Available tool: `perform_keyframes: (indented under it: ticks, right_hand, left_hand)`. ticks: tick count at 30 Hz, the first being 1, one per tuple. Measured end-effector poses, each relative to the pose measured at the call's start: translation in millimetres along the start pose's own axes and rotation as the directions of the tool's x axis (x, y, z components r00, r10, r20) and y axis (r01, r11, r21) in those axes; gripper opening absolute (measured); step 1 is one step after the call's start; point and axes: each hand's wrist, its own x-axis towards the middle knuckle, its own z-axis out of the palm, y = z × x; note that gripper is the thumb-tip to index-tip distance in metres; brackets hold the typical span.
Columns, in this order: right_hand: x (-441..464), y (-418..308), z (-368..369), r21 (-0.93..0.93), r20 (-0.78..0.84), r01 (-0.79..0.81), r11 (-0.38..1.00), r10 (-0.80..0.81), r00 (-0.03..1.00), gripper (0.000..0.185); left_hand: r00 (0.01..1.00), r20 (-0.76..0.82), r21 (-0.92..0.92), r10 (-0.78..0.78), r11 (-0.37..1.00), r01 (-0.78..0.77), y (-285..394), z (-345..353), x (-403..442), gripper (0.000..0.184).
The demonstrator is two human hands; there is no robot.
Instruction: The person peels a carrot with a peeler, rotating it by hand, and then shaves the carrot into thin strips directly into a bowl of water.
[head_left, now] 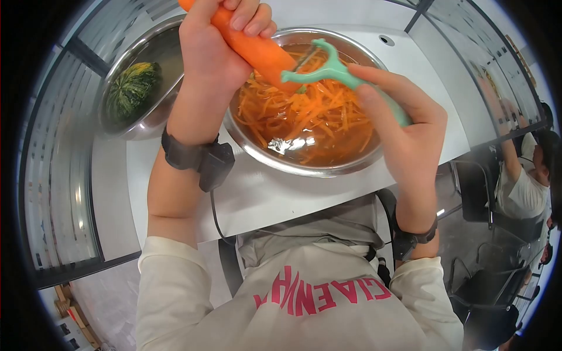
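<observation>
Looks like office: white desk (263, 202), 1 cable hole (386, 40), glass partitions (61, 193), black chairs (487, 288)

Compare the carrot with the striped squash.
Colour: the carrot is plain orange; the striped squash is patterned in dark green and yellow.
Shape: the carrot is long; the striped squash is rounder and squat.
Place: the left hand holds the carrot slantwise; the striped squash lies in the left metal bowl.
Shared: both are vegetables.

We see pink letters (322, 295) upside down on the shirt (333, 327), apparently GIVENCHY, the last ones creased and unclear.
</observation>
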Motion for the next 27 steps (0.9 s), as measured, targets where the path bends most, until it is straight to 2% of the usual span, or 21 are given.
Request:
perform_keyframes:
  ticks: [7, 10, 18, 21, 24, 25, 27]
  right_hand:
    - [11, 3, 20, 0.017, 0.007, 0.177, 0.984, -0.177, 0.984, 0.018]
    - [8, -6, 15, -0.022, 0.082, 0.088, 0.996, -0.086, 0.993, 0.018]
    - [-4, -1, 11, -0.024, 0.079, 0.06, 0.998, -0.058, 0.995, 0.019]
    - [-8, 2, 6, -0.016, 0.082, 0.029, 0.999, -0.028, 0.996, 0.02]
    - [-10, 15, 5, -0.026, 0.068, 0.069, 0.997, -0.067, 0.995, 0.019]
    - [-10, 17, 6, -0.031, 0.06, 0.094, 0.995, -0.092, 0.994, 0.018]
    - [-10, 16, 2, -0.042, 0.081, 0.073, 0.996, -0.069, 0.994, 0.019]
  left_hand:
    - [0.999, -0.02, 0.024, -0.036, 0.999, 0.037, 0, 8, -5, 0.033]
    - [1.0, 0.012, 0.003, -0.021, 1.0, 0.021, -1, 3, -3, 0.034]
    - [0.999, 0.002, -0.004, -0.054, 0.999, 0.054, 0, 6, -4, 0.034]
    - [0.996, -0.08, 0.016, -0.049, 0.999, 0.05, 6, 13, -6, 0.034]
    - [0.999, 0.055, -0.044, 0.001, 0.999, 0.001, 11, 1, 2, 0.034]
    - [0.999, -0.04, -0.02, -0.034, 0.999, 0.033, 12, 6, -2, 0.034]
    - [0.999, -0.037, -0.023, -0.033, 0.999, 0.033, 10, 6, -1, 0.034]
